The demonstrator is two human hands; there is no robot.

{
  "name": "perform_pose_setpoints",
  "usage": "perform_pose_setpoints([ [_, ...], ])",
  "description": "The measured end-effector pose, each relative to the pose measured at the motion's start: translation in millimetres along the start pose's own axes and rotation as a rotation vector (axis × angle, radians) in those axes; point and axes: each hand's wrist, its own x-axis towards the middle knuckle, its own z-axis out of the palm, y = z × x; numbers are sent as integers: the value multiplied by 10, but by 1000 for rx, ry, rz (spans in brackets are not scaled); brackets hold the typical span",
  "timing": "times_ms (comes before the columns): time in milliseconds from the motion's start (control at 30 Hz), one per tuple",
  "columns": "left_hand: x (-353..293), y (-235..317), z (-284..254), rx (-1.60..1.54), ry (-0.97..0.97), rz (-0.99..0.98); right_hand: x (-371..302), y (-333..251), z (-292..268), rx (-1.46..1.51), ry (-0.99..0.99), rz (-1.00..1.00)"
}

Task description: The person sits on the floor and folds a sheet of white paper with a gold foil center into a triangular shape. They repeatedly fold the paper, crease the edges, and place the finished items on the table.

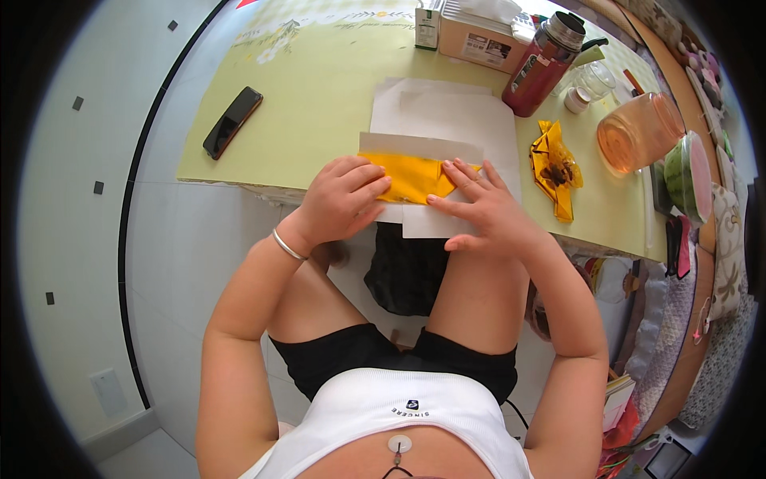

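A folded yellow wrapper [411, 177] lies flat near the table's front edge, over a strip of pale grey paper [423, 146] and white sheets [455, 104]. My left hand [345, 198] has its fingers curled together over the wrapper's left end; what the fingertips pinch is partly hidden. Spread fingers of my right hand [488, 209] rest on the wrapper's right end, where a folded flap tapers to a point. To the right, a second yellow wrapper [547, 191] lies opened and crumpled, with dark brown shreds [557, 169] on it.
A black phone [232, 123] lies at the left of the table [319, 88]. Behind the papers stand a tissue box [479, 40] and a dark red flask [542, 68]. Toward the right are a glass jar [594, 80], a pinkish container [638, 134] and a cut watermelon [688, 177].
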Motion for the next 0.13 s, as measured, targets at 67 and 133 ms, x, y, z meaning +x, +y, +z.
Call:
perform_pose_setpoints([
  [67,-34,19,3,-24,-38,16,4,187,0,134,-15,-21],
  [133,-37,41,16,-79,-87,30,11,366,-20,191,-71,-4],
])
